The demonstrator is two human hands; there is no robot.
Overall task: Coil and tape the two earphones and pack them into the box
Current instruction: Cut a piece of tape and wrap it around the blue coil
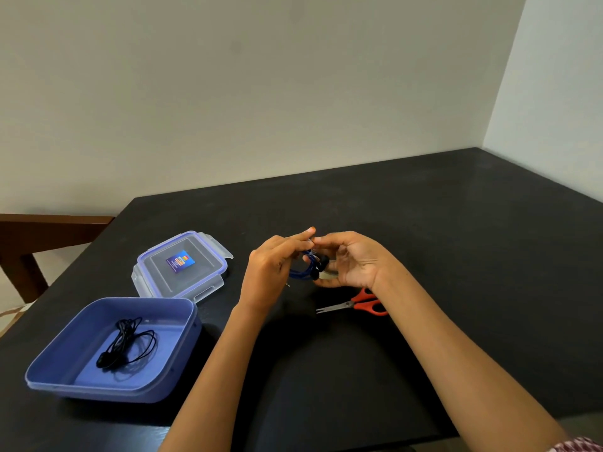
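Note:
A coiled blue earphone (305,272) with black earbuds hangs between both hands above the black table. My left hand (272,269) pinches the coil from the left. From the right, my right hand (350,261) grips it at the top, fingertips touching the left ones. A small clear piece, maybe tape, shows by my right fingers. The coiled black earphone (129,344) lies inside the open blue box (62,370) at the front left.
The box's clear lid (182,265) with a sticker lies behind the box. Red-handled scissors (357,304) rest on the table (424,223) just under my right wrist. A wooden chair (42,236) stands at the far left. Walls close the back and right.

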